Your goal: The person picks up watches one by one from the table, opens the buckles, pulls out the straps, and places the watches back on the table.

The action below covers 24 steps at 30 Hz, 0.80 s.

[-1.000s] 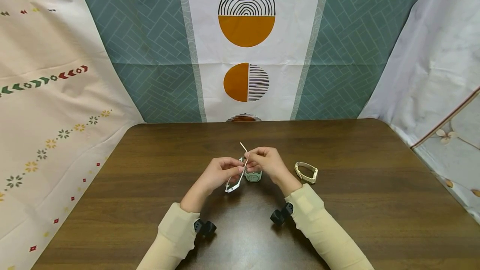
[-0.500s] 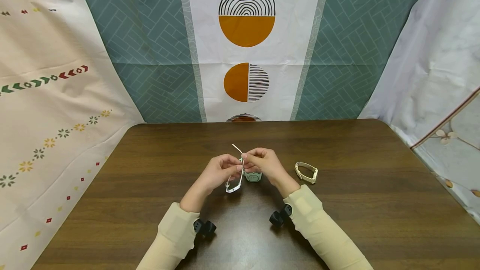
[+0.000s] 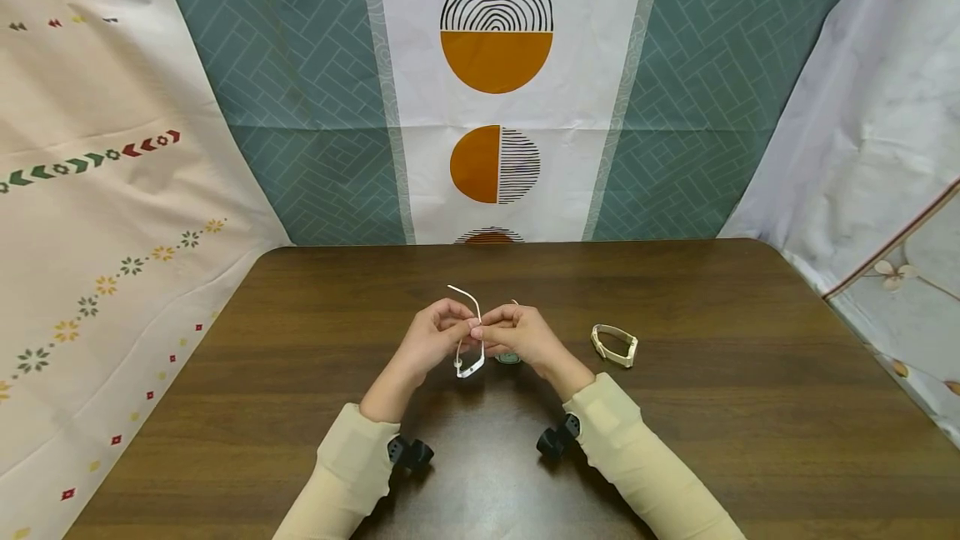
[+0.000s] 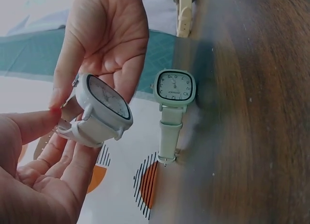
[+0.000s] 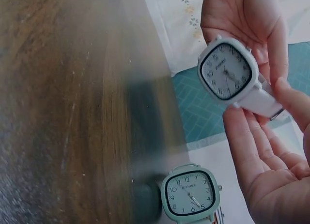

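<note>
A white square-faced wristwatch [image 4: 107, 100] is held up between both hands above the table. My left hand [image 3: 433, 342] pinches its strap with thumb and fingers. The right hand [image 3: 527, 337] pinches the strap too, its thumb tip meeting the left thumb. Beyond the hands the thin strap end [image 3: 467, 293] sticks up and bends left, while the white watch case [image 3: 471, 369] hangs below them, dial facing away from the head camera. Close behind the right fingers stands a mint-green wristwatch [image 5: 191, 195], mostly hidden in the head view.
A cream-yellow wristwatch [image 3: 617, 347], its strap closed into a loop, lies right of the right hand on the brown wooden table [image 3: 720, 440]. Patterned cloths [image 3: 315, 107] hang at the table's back and sides.
The strap end has swung left and more of it shows past the fingers. My right hand has shifted slightly left and down, and the thumbs have come together. The other watches stayed put.
</note>
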### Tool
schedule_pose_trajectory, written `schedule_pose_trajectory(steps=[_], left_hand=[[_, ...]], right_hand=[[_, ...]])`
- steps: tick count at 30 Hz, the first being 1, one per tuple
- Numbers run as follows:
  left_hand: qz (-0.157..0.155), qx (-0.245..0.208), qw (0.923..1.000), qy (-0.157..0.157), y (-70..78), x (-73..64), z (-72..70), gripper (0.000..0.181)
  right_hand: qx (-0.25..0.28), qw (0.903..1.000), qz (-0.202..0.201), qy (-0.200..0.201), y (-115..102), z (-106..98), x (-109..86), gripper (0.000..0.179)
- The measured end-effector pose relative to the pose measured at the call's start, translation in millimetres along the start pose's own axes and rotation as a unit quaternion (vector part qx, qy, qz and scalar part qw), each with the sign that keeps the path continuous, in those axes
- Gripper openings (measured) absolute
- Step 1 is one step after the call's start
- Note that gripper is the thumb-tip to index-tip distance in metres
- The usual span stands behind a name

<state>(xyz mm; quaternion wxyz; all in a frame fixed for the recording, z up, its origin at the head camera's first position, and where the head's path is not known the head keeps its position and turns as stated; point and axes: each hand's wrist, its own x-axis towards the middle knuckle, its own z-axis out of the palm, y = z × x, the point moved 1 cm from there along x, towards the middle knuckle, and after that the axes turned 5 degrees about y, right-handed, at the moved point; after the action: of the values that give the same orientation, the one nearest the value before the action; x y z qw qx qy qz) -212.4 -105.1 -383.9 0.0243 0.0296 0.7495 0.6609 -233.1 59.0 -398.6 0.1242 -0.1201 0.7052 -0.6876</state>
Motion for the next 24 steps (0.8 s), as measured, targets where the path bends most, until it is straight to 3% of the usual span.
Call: schedule_pose_trajectory(steps=[9,24], left_hand=[[0.004,-0.016,0.9997,0.019,-0.2,1.9,-1.0,0.014],[0.000,-0.078,0.9945,0.070,-4.0,3.8,-2.7,0.013]], right_hand=[[-0.019,0.9997,-0.003,0.018,-0.6,-0.1,1.6,0.029],[-0.013,0.9999,0.003,0.004,2.8,2.1,-3.2,0.026]])
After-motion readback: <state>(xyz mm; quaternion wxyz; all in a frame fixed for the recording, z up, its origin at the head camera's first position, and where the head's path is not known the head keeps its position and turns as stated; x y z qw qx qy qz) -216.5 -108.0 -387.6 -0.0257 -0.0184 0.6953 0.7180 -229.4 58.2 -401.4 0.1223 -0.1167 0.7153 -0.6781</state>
